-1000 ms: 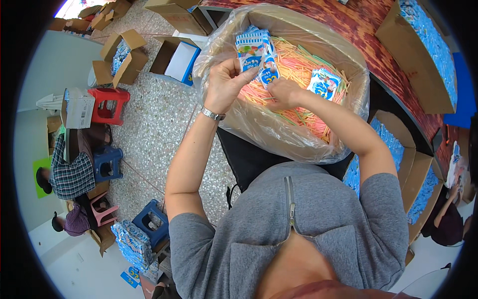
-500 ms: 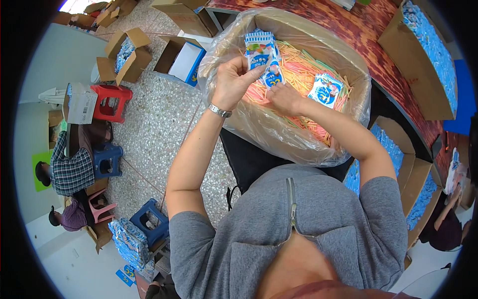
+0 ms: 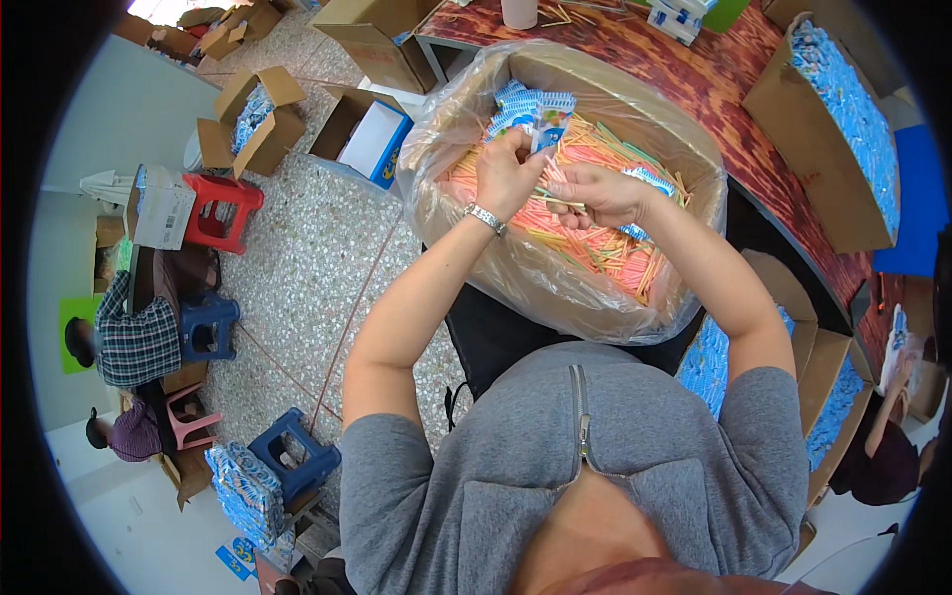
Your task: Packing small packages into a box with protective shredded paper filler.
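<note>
Over a box with a clear plastic liner (image 3: 535, 283), my left hand (image 3: 506, 178) is closed on a small blue-and-white packet (image 3: 553, 114), held upright at its lower part. My right hand (image 3: 610, 196) is beside it, fingers curled round a few thin pastel sticks (image 3: 557, 186) whose ends reach toward the packet's lower end. Beneath both hands lies a heap of pink, orange and green sticks (image 3: 620, 273). More packets (image 3: 506, 109) rest at the far left of the heap. Another packet (image 3: 650, 180) lies on it at the right, partly hidden by my right hand.
A red-patterned table (image 3: 645, 74) curves behind the box. Cartons of blue packets (image 3: 843, 149) stand at the right, with another open carton (image 3: 764, 307) close to my right arm. To the left are stools (image 3: 223, 203), cartons (image 3: 248, 119) and two seated people.
My right hand has picked up sticks and shifted right and slightly down, covering part of the right packet. My left hand has moved down and right, its packet now more upright.
</note>
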A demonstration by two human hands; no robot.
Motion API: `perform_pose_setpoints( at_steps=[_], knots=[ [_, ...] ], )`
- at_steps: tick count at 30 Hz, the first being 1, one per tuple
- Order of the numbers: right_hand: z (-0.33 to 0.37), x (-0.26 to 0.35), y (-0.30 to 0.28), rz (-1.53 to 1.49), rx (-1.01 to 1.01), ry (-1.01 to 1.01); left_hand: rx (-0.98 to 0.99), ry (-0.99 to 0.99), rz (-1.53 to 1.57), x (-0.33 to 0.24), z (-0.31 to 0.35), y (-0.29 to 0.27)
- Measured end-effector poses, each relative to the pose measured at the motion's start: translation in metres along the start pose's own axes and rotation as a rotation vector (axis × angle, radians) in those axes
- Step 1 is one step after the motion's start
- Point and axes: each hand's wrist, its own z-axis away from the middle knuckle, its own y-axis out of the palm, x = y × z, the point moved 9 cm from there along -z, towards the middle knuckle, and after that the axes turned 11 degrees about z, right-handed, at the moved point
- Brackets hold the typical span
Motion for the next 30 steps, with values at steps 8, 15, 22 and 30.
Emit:
perform_pose_setpoints(
  at_steps=[8,15,22,30],
  knots=[
    [0.040,0.055,0.003,0.383,-0.151,-0.001,0.036,-0.060,0.167,0.017,0.004,-0.013],
    [0.077,0.181,-0.002,1.322,-0.371,-0.323,0.039,0.071,0.020,-0.031,0.016,-0.017],
    [0.050,0.160,-0.007,1.304,-0.237,-0.036,0.015,0.033,0.021,-0.039,0.017,-0.017],
    [0.039,0.145,-0.018,1.399,-0.004,0.229,0.020,0.083,-0.013,-0.043,0.020,-0.020]
  ],
)
